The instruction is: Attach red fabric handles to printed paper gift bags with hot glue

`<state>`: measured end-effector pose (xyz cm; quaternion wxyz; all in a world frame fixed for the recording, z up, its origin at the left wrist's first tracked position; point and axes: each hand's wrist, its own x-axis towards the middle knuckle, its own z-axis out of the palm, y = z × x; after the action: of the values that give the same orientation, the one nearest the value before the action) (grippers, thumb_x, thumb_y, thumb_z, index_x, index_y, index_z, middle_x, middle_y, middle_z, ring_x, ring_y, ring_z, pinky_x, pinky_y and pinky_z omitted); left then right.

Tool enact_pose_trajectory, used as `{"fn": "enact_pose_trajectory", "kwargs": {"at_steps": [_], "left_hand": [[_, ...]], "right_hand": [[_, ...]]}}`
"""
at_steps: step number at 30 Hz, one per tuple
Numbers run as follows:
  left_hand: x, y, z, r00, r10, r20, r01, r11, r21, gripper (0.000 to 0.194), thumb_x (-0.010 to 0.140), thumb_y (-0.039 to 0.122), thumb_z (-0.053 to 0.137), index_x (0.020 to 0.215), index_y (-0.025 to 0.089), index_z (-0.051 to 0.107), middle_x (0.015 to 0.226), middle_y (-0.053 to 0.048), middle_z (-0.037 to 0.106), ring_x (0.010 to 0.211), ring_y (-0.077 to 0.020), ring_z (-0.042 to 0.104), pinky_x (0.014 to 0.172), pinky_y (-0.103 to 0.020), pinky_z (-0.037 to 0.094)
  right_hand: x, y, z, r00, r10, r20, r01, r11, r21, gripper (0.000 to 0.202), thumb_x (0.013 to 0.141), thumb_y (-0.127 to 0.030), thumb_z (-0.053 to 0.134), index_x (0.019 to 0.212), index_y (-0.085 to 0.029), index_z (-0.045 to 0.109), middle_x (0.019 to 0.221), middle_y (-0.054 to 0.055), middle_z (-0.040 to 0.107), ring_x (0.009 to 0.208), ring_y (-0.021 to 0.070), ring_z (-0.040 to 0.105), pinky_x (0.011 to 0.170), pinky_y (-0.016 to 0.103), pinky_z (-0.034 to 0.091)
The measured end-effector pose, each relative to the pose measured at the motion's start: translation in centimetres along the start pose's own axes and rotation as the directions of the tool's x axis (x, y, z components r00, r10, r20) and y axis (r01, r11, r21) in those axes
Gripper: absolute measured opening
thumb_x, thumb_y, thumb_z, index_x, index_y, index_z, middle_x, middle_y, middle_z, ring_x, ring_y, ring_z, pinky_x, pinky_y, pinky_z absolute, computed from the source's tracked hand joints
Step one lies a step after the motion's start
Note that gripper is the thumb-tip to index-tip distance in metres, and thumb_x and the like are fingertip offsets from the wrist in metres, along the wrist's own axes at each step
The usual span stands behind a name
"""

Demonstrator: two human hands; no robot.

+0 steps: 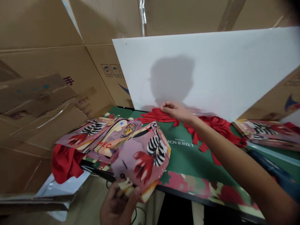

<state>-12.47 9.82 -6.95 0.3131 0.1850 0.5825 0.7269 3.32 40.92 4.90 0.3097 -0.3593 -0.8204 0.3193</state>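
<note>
The left hand (120, 201) is pinching the near end of a pink paper piece printed with a red flower and black-and-white stripes (142, 159), which is hanging over the near edge of the green tabletop (181, 159), in front of a fanned stack of similar pink printed pieces (114, 134). The right hand (174, 112) is sitting at a far pile of flat red fabric strips (156, 116), its fingers curling together; whether they are pinching a strip, I cannot tell. Since the strips are overlapping, picking well is probably depending on isolating one by its end, so that neighbours are not dragging along. The left grip is likely working best when light, because hard pressing is risking creases. The right forearm is crossing a second red strip bundle (217, 126), so lifting clear is avoiding snags.
</note>
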Motion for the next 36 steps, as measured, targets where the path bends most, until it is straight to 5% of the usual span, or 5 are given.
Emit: {"fn": "enact_pose_trajectory", "kwargs": {"at_steps": [12,22,26,30,36], "left_hand": [[-6.7,0.9,6.6,0.877,0.109,0.467,-0.082,0.994,-0.078,0.047,0.074,0.023,0.092,0.111,0.018,0.065,0.097,-0.006,0.083,0.082,-0.0175,0.081,0.073,-0.02,0.065],[-9.9,1.7,8.4,0.804,0.227,0.549,-0.205,0.973,-0.102,0.051,0.079,0.019,0.088,0.121,0.02,0.06,0.109,-0.006,0.081,0.096,-0.0173,0.081,0.088,-0.023,0.064],[-10.1,2.0,8.9,0.818,0.223,0.53,-0.186,0.975,-0.123,0.057,0.074,0.019,0.092,0.12,0.022,0.058,0.11,-0.006,0.081,0.099,-0.0193,0.082,0.088,-0.025,0.065],[-10.5,1.9,9.0,0.815,0.224,0.535,-0.208,0.974,-0.092,0.055,0.077,0.02,0.091,0.121,0.021,0.059,0.109,-0.008,0.082,0.098,-0.0198,0.082,0.088,-0.027,0.065],[-10.8,1.9,8.9,0.82,0.278,0.5,-0.298,0.954,-0.041,0.049,0.08,0.018,0.086,0.121,0.021,0.06,0.105,-0.006,0.083,0.091,-0.0189,0.082,0.084,-0.026,0.066]], "right_hand": [[-28.3,-5.9,7.0,0.938,0.218,-0.271,-0.084,0.898,0.432,0.023,0.098,-0.042,0.076,0.113,-0.023,0.076,0.099,0.005,0.079,0.09,0.0224,0.076,0.083,0.033,0.062],[-31.4,-6.9,3.6,0.905,0.327,-0.27,-0.068,0.74,0.669,0.038,0.105,-0.061,0.07,0.115,-0.025,0.065,0.071,-0.005,0.065,0.054,0.0118,0.048,0.054,0.024,0.041],[-31.2,-6.7,3.2,0.923,0.332,-0.196,-0.111,0.716,0.69,0.051,0.094,-0.058,0.084,0.129,-0.023,0.076,0.094,0.003,0.079,0.08,0.0185,0.072,0.073,0.029,0.056],[-31.1,-6.9,2.9,0.926,0.317,-0.207,-0.153,0.813,0.562,0.035,0.091,-0.047,0.086,0.117,-0.025,0.081,0.118,0.005,0.082,0.108,0.0252,0.076,0.096,0.034,0.057],[-31.6,-8.1,2.4,0.945,0.185,-0.272,-0.144,0.976,0.163,0.012,0.103,-0.032,0.064,0.096,-0.023,0.067,0.081,-0.003,0.071,0.067,0.0167,0.062,0.067,0.029,0.048]]}}
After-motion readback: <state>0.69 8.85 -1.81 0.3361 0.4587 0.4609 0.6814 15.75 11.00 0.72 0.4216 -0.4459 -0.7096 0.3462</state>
